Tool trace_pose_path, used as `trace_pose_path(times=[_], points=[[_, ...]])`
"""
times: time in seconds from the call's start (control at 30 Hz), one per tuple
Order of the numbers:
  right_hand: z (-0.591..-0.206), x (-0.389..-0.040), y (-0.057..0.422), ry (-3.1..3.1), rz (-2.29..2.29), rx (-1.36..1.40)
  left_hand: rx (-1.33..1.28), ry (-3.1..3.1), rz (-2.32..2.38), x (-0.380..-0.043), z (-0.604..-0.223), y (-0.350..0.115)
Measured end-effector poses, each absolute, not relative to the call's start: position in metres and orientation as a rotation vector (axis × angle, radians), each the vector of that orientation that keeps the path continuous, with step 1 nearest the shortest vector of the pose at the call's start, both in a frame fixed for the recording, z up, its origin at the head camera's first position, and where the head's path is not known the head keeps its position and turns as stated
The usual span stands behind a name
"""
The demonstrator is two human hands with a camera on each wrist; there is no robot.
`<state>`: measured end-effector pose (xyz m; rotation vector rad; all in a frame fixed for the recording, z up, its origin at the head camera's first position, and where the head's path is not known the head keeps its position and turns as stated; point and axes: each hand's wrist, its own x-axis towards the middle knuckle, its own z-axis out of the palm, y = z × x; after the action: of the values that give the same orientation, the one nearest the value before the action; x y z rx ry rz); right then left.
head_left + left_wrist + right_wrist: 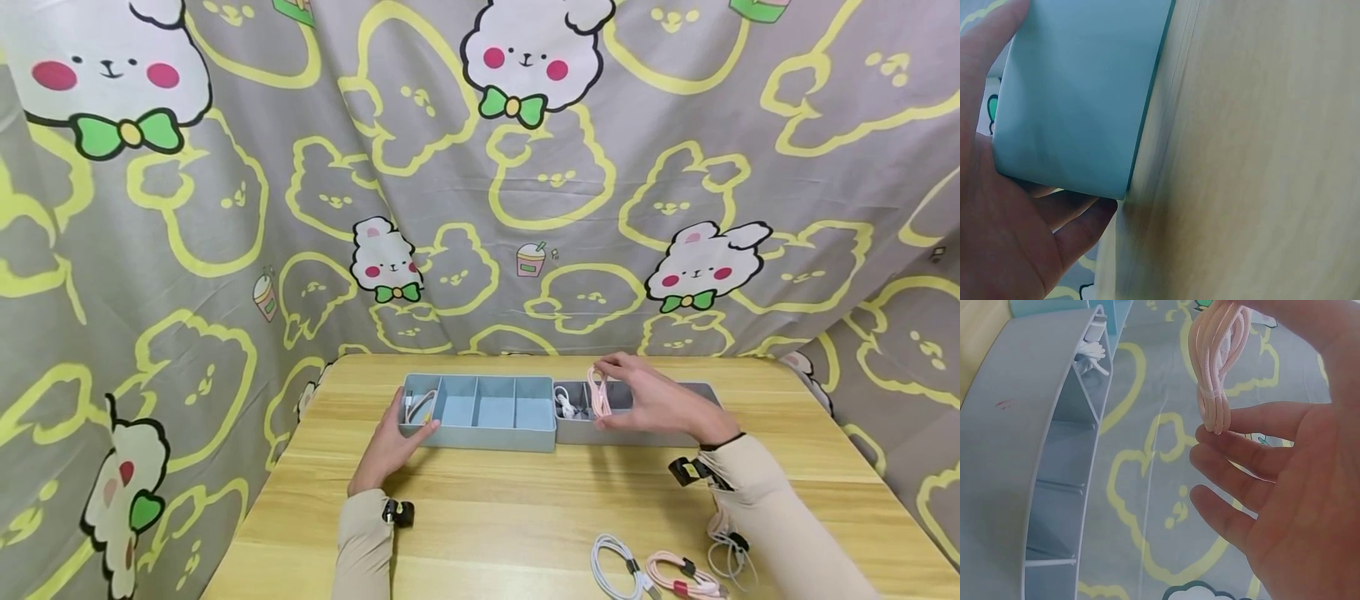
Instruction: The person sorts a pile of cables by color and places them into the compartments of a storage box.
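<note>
My right hand (651, 398) pinches a coiled pink cable (599, 393) between thumb and fingers, holding it upright over the grey divided box (581, 433). In the right wrist view the pink cable (1215, 362) hangs in a bundle, and compartments of the grey box lie beside it. A coiled white cable (565, 406) sits in that box's left compartment. My left hand (386, 446) grips the left end of the light-blue divided box (487, 439), thumb at the front. The leftmost blue compartment contains a cable (422, 406). In the left wrist view, fingers curl round the blue box's end (1079, 100).
Both boxes stand end to end along the back of the wooden table (480, 508). Near the front right lie a coiled white cable (597, 557), a pink cable (660, 575) and a pale cable (726, 557) near the right forearm. A patterned curtain (465, 192) hangs behind.
</note>
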<state>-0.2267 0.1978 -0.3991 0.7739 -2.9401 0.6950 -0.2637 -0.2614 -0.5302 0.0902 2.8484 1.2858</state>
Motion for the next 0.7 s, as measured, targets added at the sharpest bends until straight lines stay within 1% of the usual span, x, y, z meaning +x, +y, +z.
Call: trace_pose_path(times=[0.7], points=[[-0.395,-0.24,0.162,-2.963,0.728,0.832,0.08,2.837,1.29,-0.264,-0.53,-0.262]])
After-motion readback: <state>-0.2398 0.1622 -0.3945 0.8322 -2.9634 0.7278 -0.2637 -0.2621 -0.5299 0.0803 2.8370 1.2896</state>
